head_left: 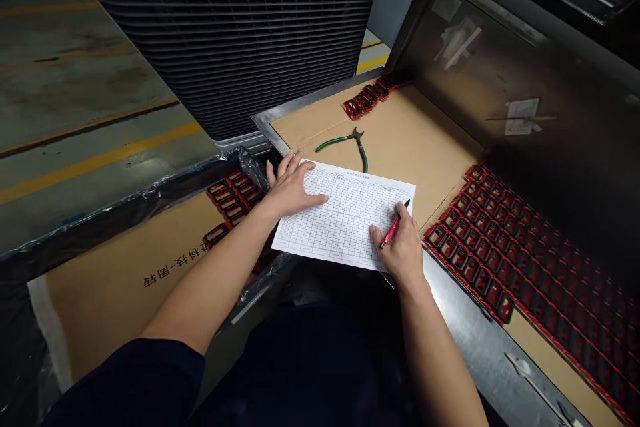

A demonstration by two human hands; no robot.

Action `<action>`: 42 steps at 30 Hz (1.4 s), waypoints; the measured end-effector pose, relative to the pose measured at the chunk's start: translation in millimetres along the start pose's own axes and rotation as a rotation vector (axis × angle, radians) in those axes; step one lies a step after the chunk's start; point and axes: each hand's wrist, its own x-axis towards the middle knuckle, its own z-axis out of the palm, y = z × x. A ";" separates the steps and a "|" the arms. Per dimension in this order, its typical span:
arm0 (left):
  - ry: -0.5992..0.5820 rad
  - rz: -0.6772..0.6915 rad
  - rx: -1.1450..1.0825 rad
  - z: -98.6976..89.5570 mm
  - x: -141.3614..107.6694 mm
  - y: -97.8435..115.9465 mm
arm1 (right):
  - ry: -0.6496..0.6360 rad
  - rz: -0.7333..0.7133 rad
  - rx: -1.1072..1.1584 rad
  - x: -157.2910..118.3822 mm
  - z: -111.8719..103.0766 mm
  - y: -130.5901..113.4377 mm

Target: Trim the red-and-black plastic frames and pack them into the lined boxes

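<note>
A white sheet printed with a table grid [345, 220] lies at the near corner of the bench. My left hand [293, 185] rests on its upper left part, fingers spread and thumb stretched across the grid. At the sheet's right side my right hand [403, 247] holds a red pen [390, 232] with a black end, its thumb touching the paper. Just beyond the sheet's top edge are diagonal cutters [357, 140] with green handles, their handles apart and one partly behind the paper.
Rows of red-and-black frame-shaped parts [480, 233] cover the bench's right side; a shorter row [367, 100] lies at the back. Brown cardboard [425, 140] covers the metal bench. At left, a plastic-lined box [110, 293] holds similar parts [233, 197]. A dark slatted panel [240, 27] stands behind.
</note>
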 end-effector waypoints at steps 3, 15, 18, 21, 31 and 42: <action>-0.002 -0.001 0.000 0.0 -0.2 0.6 | 0.000 0.010 0.005 0.1 -0.3 0.0; 0.073 -0.030 -0.042 8.3 -0.1 5.9 | -0.046 0.063 0.438 37.9 -13.0 -61.6; 0.105 -0.041 -0.048 11.0 -1.4 10.9 | -0.138 0.115 0.819 61.9 1.0 -75.4; 0.110 -0.052 -0.065 11.4 -2.4 13.5 | -0.169 0.131 1.093 89.2 19.5 -70.7; 0.071 -0.061 -0.153 16.0 2.1 10.2 | 0.040 0.315 1.155 128.4 40.2 -48.2; 0.086 -0.074 -0.192 15.3 0.2 12.9 | -0.082 0.309 1.236 115.4 51.1 -63.8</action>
